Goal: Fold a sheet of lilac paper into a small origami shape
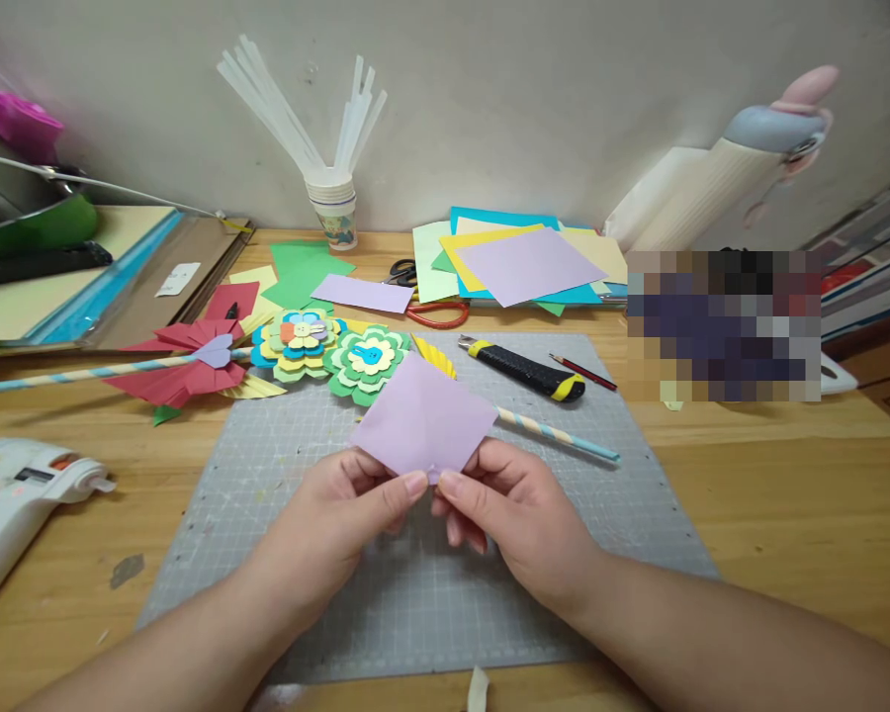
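A small sheet of light purple paper [426, 410] is held up above the grey cutting mat [282, 593], one corner pointing towards me. My left hand [360, 499] pinches that near corner between thumb and fingers. From the other side, my right hand [508, 504] pinches the same corner, the two thumb tips almost meeting at a small crease. Behind the sheet lie two layered paper flowers, one green and white [367, 361], one multicoloured [301, 341]. A striped paper stick [556, 435] is partly hidden by the sheet.
A utility knife [526, 371] and a pencil [582, 371] lie at the mat's far side. A glue gun [26, 504] is at left, near a red paper bow [193, 361]. Glue sticks [274, 109] stand in a paper cup [335, 218]. Coloured sheets [526, 262] and red-handled scissors [437, 314] lie behind.
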`<state>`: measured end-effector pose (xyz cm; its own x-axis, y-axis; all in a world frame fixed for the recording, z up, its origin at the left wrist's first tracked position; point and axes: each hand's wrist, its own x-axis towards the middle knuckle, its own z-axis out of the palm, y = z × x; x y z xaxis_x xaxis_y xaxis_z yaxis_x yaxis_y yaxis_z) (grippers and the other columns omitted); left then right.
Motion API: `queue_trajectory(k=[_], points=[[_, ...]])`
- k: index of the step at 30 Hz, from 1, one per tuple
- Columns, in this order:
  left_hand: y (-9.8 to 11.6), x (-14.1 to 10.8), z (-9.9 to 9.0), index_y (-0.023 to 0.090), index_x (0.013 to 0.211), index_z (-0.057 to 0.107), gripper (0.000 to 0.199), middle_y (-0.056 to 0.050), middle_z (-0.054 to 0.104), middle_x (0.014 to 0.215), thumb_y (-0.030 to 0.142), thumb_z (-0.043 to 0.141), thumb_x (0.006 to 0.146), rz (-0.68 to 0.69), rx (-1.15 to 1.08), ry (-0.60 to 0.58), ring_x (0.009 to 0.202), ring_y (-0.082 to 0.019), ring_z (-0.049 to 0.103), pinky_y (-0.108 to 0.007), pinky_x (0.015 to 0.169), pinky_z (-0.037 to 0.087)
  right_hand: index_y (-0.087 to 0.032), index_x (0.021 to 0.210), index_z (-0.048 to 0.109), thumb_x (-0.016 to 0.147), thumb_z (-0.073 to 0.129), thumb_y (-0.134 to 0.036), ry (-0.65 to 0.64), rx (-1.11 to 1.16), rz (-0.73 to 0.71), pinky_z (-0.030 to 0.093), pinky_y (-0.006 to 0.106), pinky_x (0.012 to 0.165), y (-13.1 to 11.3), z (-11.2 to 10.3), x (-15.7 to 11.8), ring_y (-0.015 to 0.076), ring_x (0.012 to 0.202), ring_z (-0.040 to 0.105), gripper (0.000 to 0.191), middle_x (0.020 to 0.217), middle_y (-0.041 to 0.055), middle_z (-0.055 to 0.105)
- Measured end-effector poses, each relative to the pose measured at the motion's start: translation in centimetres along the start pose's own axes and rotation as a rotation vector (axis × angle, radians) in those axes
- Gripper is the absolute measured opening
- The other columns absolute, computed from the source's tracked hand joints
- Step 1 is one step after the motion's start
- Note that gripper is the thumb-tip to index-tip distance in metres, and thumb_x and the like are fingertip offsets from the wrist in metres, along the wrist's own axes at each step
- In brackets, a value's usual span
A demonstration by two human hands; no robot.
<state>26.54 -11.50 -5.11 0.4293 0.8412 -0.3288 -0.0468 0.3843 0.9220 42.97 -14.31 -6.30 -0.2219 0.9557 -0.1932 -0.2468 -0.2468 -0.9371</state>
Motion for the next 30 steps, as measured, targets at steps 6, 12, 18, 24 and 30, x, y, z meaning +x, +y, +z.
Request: queue_trajectory(k=[6,12,18,24,30], points=[[0.9,-0.4,0.5,0.020,0.074,0.070,0.016,0.002,0.064,0.063,0.033,0.068,0.082,0.030,0.016,-0.134,0.065,-0.012,0.059,-0.022,0.064,0.045,-0.017,0.078,0.061,0.079,0.066,-0.040,-0.013,-0.022,0.018,0.035,0.019,0.041,-0.2,0.1,-0.1,0.0090,0.051,0.053,0.023,0.065,-0.0012,0.059],[0.9,-0.4,0.7,0.019,0.077,0.069,0.018,0.000,0.069,0.072,0.037,0.069,0.081,-0.010,-0.018,-0.248,0.069,-0.013,0.060,-0.023,0.069,0.047,-0.017,0.059,0.055,0.074,0.066,-0.042,-0.057,-0.034,0.156,0.027,0.019,0.038,-0.7,0.0,-0.2,0.0070,0.042,0.047,0.031,0.054,-0.0019,0.054],[0.3,-0.4,0.3,0.019,0.063,0.066,0.027,0.003,0.053,0.051,0.040,0.072,0.077,0.018,0.024,-0.128,0.048,-0.008,0.039,-0.020,0.048,0.032,-0.017,0.061,0.054,0.079,0.064,-0.051,-0.072,0.024,0.178,0.033,0.019,0.036,0.1,-0.2,-0.4,0.0070,0.040,0.046,0.040,0.051,-0.0033,0.051],[0.3,-0.4,0.1,0.018,0.061,0.063,0.029,0.003,0.052,0.051,0.041,0.071,0.077,0.006,0.002,-0.098,0.049,-0.009,0.042,-0.022,0.052,0.035,-0.017,0.075,0.057,0.078,0.065,-0.046,-0.083,0.047,0.167,0.032,0.017,0.036,0.0,0.1,-0.4,0.0066,0.040,0.047,0.030,0.055,-0.0046,0.054],[0.8,-0.5,0.8,0.018,0.055,0.058,0.036,0.004,0.047,0.047,0.045,0.071,0.075,0.013,0.034,-0.157,0.048,-0.009,0.035,-0.023,0.051,0.033,-0.018,0.066,0.053,0.075,0.066,-0.040,-0.102,0.032,0.218,0.026,0.017,0.034,-0.7,0.4,-0.3,0.0050,0.034,0.041,0.027,0.047,-0.0066,0.051]])
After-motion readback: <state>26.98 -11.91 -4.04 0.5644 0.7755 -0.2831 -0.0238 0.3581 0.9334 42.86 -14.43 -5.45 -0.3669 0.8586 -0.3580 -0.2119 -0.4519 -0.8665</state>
